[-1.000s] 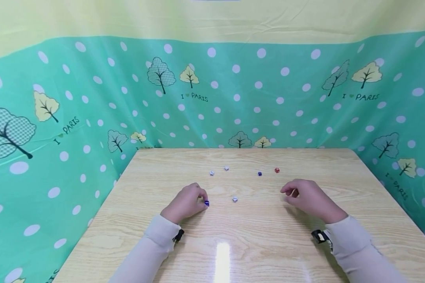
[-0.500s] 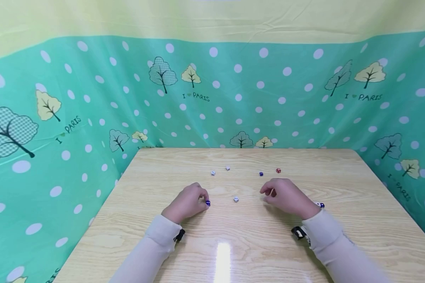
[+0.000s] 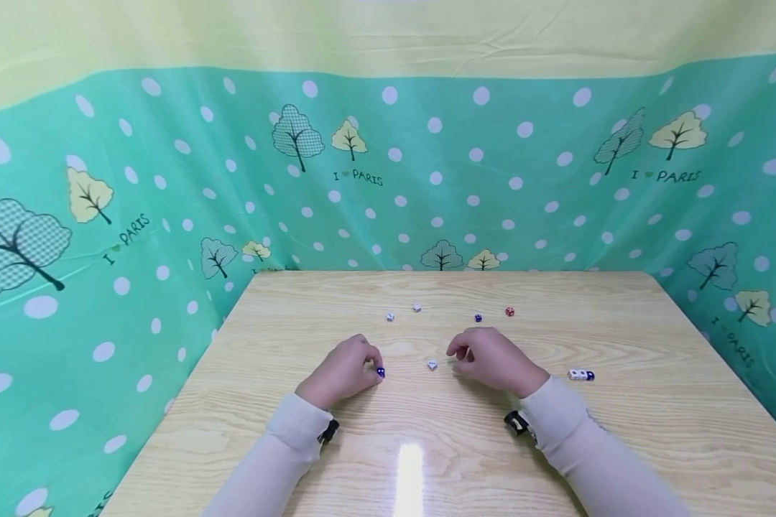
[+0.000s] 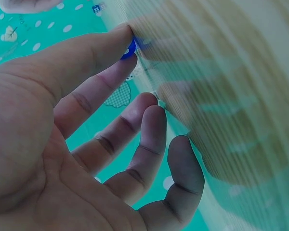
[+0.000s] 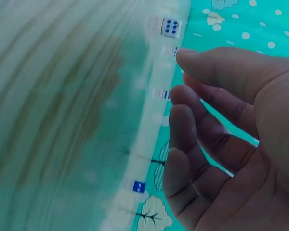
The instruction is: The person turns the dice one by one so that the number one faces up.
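In the head view, my left hand (image 3: 343, 368) rests low on the left-centre of the table and pinches a blue die (image 3: 380, 373) between thumb and index finger. That blue die (image 4: 129, 50) shows between the same two fingertips in the left wrist view. My right hand (image 3: 491, 357) hovers just right of a white die (image 3: 432, 365), its fingers loosely bent and nothing between them. The white die (image 5: 171, 27) has blue pips and appears beyond the thumb in the right wrist view. It lies between my two hands.
Farther back on the wooden table (image 3: 336, 294) sit two white dice, one at the left (image 3: 390, 317), plus a blue die (image 3: 478, 317) and a red die (image 3: 509, 311). A short row of white and blue dice (image 3: 580, 375) lies right of my right wrist. Patterned cloth (image 3: 375, 194) surrounds the table.
My right hand has moved left across the table to beside the white die, uncovering the row of dice at the right. My left hand keeps its pinch on the blue die in place.
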### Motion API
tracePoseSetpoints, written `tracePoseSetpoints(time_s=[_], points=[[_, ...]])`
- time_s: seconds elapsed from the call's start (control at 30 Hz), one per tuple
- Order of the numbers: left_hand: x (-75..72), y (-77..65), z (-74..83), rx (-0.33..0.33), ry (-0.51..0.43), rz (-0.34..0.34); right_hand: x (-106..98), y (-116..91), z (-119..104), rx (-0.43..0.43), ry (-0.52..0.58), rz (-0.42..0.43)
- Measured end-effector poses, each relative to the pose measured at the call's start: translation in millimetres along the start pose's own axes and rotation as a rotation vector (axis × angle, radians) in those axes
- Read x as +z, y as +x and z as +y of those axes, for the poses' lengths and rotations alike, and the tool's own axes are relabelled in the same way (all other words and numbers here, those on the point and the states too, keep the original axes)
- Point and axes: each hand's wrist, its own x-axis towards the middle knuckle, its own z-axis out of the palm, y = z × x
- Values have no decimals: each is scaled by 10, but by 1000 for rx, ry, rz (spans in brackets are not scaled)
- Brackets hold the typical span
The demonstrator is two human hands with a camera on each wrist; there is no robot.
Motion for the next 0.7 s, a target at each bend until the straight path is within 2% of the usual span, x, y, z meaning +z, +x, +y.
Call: tracePoseSetpoints(time_s=[0.37,0.7], points=[[-17,-2,9,-5,-7,-4,152,100,-107,19,-37,-29],[-8,-7,11,-13,-13,-11,193,104,-157,4,-59,-30]])
